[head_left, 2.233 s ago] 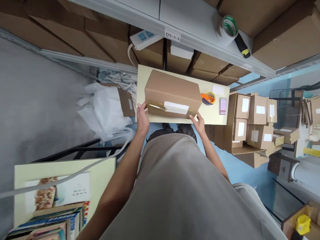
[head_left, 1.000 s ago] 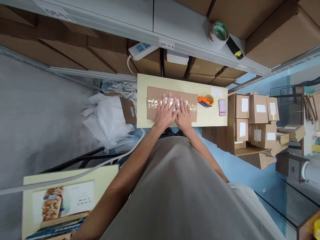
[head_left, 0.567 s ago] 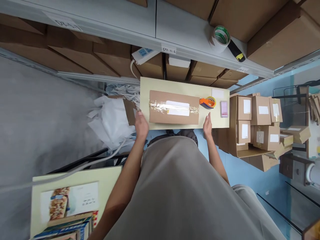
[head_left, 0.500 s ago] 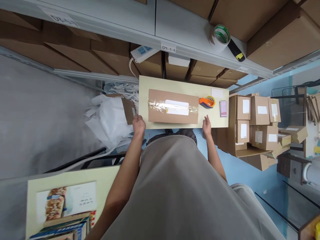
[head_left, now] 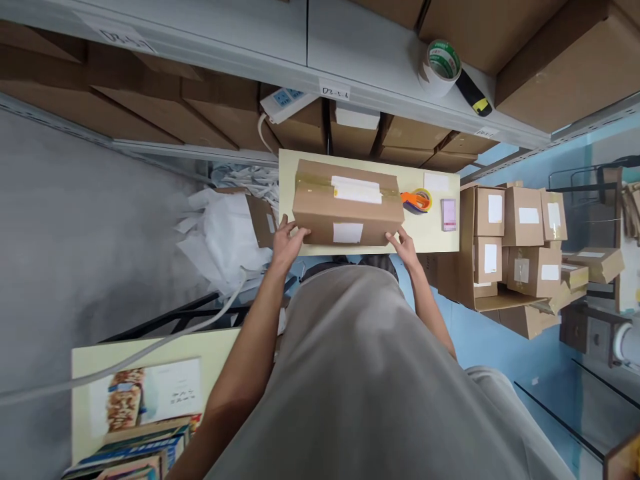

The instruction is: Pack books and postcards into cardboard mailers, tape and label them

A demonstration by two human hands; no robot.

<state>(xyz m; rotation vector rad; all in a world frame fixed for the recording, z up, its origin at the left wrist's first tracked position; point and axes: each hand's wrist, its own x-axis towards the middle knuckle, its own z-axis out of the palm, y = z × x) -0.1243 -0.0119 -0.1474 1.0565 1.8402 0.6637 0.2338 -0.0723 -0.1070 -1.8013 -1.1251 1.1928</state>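
Observation:
A long cardboard box (head_left: 320, 212), taped along its top, is on the pale yellow table (head_left: 440, 241) and tipped so that its near side shows. White labels sit on the top and the near side. My left hand (head_left: 287, 245) grips the near left corner, thumb on the near side. At the near right corner my right hand (head_left: 404, 248) has hold of the same box, thumb also in front; the other fingers are partly hidden. Just right of the box lies an orange tape dispenser (head_left: 416, 201), and beyond it a small pink-purple pack (head_left: 449, 215).
Above the table's far edge runs a grey metal shelf (head_left: 370, 60) bearing a tape roll (head_left: 440, 70) and a black-and-yellow cutter (head_left: 474, 95). Labelled boxes fill a large carton (head_left: 467, 260) at right. White packing bags (head_left: 220, 230) stand left; books (head_left: 135, 453) lie lower left.
Both hands have moved inward from beside the table's near edge onto the box's near corners. The box has tipped, bringing its near side with a label into view.

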